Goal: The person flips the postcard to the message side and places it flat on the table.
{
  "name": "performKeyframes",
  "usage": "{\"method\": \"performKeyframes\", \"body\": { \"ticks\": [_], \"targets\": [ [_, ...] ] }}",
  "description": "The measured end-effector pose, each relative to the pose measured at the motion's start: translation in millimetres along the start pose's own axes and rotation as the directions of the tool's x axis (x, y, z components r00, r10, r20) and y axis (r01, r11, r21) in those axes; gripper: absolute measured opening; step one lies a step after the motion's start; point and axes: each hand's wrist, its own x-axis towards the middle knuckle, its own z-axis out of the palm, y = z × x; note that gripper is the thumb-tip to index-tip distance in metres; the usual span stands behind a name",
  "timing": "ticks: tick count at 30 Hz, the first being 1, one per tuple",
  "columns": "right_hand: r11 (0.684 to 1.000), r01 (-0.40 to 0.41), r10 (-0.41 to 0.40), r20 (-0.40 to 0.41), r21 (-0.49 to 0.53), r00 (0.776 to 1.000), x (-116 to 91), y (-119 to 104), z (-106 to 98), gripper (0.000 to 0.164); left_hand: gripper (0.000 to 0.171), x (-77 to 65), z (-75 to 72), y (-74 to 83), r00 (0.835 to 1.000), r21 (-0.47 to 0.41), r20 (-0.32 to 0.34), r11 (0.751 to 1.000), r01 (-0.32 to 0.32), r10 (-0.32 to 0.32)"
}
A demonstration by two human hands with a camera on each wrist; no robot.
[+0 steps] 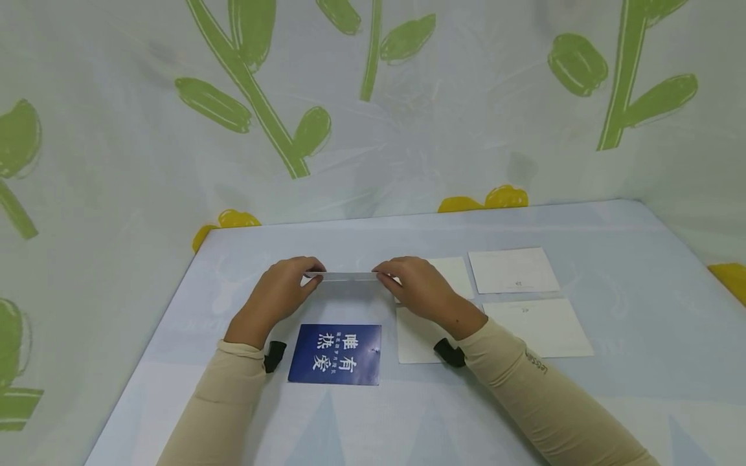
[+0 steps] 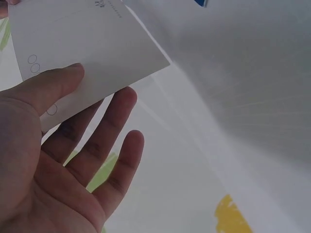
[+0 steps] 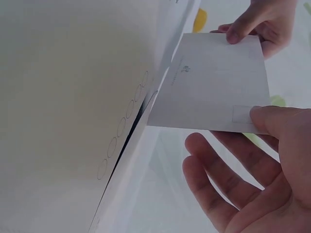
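Between both hands, a white postcard (image 1: 350,276) is held up nearly edge-on to the head view. My left hand (image 1: 280,292) pinches its left end, thumb on the printed side and fingers behind. At the other end, my right hand (image 1: 418,288) grips it the same way, its thumb over a small printed box. Printed circles and a small emblem show on the card (image 2: 73,43) in the left wrist view. Below the hands, a dark blue postcard (image 1: 362,336) with white characters lies on the table.
Several white postcards lie at the right, among them a far one (image 1: 509,268), a near one (image 1: 542,330) and one partly under the right forearm (image 1: 416,340). A card with circles (image 3: 63,97) fills the left of the right wrist view. A leaf-patterned curtain (image 1: 437,142) hangs behind the table.
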Motion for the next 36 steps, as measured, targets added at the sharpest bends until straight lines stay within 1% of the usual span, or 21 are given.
{"method": "performKeyframes", "body": {
  "ticks": [10, 15, 22, 25, 30, 36],
  "targets": [
    [0.999, -0.046, 0.046, 0.015, 0.008, 0.999, -1.5, -0.7, -1.0, 0.02, 0.018, 0.2, 3.7, -1.1, 1.0, -0.026, 0.001, 1.0, 0.015, -0.015],
    [0.998, -0.058, 0.058, 0.021, 0.004, 0.998, -1.9, -0.5, 0.2, 0.021, 0.018, -0.9, 4.8, -1.7, 1.0, -0.022, -0.001, 0.999, 0.029, -0.029],
    [0.996, -0.083, 0.084, 0.03, -0.033, 0.996, -2.2, -0.8, 2.0, 0.026, 0.02, -1.2, 2.7, -1.3, 0.999, -0.024, 0.0, 0.999, 0.04, -0.04],
    [0.996, -0.077, 0.079, 0.027, -0.054, 0.997, -1.9, -0.3, 2.6, 0.028, 0.02, -1.3, 1.4, -1.1, 0.999, -0.033, 0.0, 0.999, 0.035, -0.035],
    [0.994, -0.054, 0.054, -0.004, -0.093, 0.999, -1.3, 0.6, 2.7, 0.027, 0.02, -0.7, -0.9, -1.1, 0.999, -0.039, -0.007, 0.999, 0.038, -0.038],
    [0.995, -0.061, 0.06, -0.009, -0.085, 0.998, -0.6, 0.3, 2.2, 0.027, 0.019, -0.8, -3.0, -1.9, 0.999, -0.043, -0.019, 0.999, 0.033, -0.034]
  ]
}}
